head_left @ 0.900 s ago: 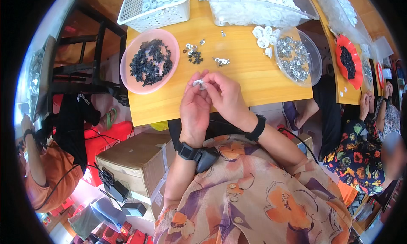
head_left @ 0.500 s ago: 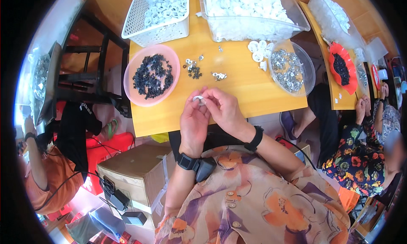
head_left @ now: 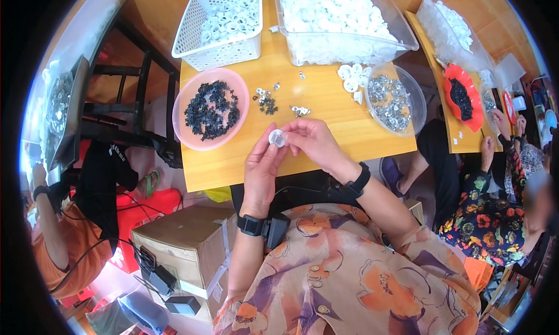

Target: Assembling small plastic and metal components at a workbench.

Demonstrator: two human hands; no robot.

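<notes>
A small round white plastic cap (head_left: 277, 138) is pinched between my two hands over the front edge of the yellow table (head_left: 338, 140). My left hand (head_left: 262, 166) grips it from the left with thumb and fingers. From the right, my right hand (head_left: 311, 142) touches it with its fingertips. Just beyond the hands lie a small pile of metal clips (head_left: 300, 111) and a pile of black star-shaped pieces (head_left: 268, 105). A pink bowl (head_left: 244, 111) of black pieces stands to the left. A clear round tub (head_left: 420, 111) of metal parts is at the right.
At the back are a white perforated basket (head_left: 224, 58) and a large clear bin (head_left: 349, 54) of white caps. Loose white caps (head_left: 351, 78) lie near the tub. A cardboard box (head_left: 180, 227) stands below left. People sit on both sides; a red dish (head_left: 474, 117) is at right.
The cap has been lifted and turned so its round face shows. My left thumb now presses on it, where the palm was upturned before. My head view has shifted slightly.
</notes>
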